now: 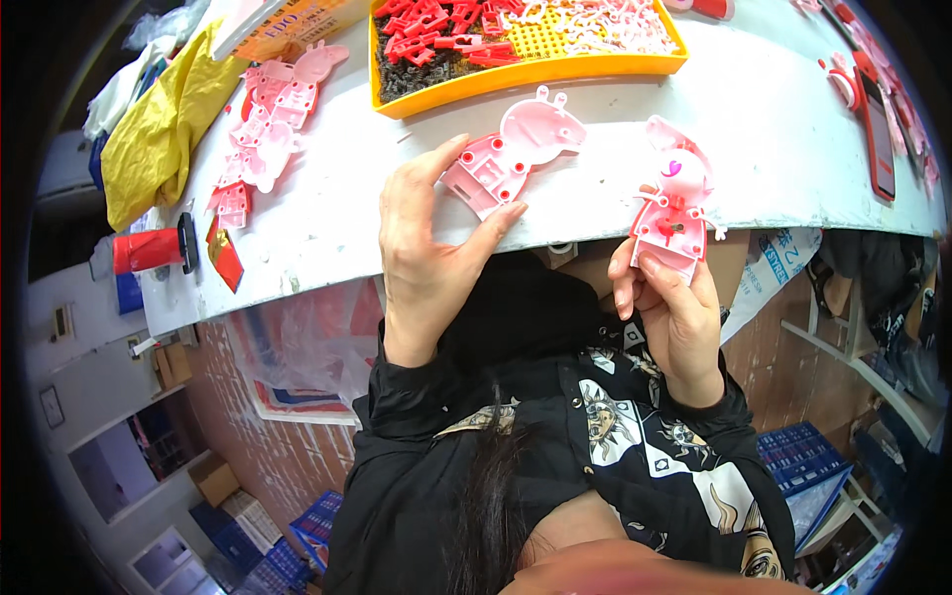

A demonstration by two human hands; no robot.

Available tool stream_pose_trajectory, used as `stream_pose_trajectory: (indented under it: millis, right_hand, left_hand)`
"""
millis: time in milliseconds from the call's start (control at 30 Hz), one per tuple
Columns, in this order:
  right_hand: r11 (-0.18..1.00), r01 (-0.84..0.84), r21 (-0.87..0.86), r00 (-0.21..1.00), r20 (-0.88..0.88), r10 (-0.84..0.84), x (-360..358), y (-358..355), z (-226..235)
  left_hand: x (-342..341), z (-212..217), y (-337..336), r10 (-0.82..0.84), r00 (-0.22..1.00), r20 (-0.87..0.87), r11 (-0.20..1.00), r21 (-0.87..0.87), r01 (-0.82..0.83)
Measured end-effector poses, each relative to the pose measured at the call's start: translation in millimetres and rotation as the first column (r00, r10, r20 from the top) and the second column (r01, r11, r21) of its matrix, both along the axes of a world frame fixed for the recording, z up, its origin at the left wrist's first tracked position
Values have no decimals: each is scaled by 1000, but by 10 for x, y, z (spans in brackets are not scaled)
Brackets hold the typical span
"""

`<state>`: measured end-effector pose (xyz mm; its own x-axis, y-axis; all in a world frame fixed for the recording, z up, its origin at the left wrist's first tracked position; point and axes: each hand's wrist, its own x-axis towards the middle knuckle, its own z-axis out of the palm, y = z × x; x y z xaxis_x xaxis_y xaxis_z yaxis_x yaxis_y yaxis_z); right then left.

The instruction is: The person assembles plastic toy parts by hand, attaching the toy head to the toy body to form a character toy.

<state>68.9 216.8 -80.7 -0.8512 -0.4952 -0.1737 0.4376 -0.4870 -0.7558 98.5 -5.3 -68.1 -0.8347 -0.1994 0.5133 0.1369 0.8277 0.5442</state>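
My left hand [428, 253] grips a pink plastic toy half-shell [540, 131] by its lower edges, thumb on one side and fingers on the other. The shell is animal-shaped, its hollow inside facing up, with small red pieces in its sockets. Just above the table's near edge, my right hand [682, 322] pinches the bottom of another pink half-shell [666, 260] between thumb and fingers. That one has red parts in its body, thin pink arms at the sides and a magenta mouth-like piece in the head. The two shells are apart.
Beyond my hands stands a yellow tray [535, 75] with small red, black and pale pink parts. Several pink half-shells [273, 134] lie in a row at the left, near a yellow cloth [159, 139]. A red, phone-shaped object [875, 129] lies at the right beside more pink pieces.
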Motion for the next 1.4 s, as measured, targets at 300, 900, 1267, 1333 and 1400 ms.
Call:
stream_pose_trajectory:
  millis: [300,900,1267,1333,1400]
  right_hand:
    - [1000,-20,-22,1000,10,20,-6,8,-27]
    - [996,28,-84,1000,-2,-29,23,-39,-83]
    - [996,55,-69,995,-80,-61,84,-95,-149]
    - [995,73,-74,993,-88,-79,103,-128,-145]
    - [995,53,-80,992,-108,-62,98,-116,-160]
  left_hand:
    - [-3,18,26,24,1000,0,1000,-19,-24]
    - [14,60,177,54,998,-35,996,-70,-57]
    - [-22,127,674,-234,961,-150,972,-27,232]
    - [-42,152,710,-251,957,-147,968,-23,251]
    - [-70,161,738,-268,952,-147,963,-20,268]
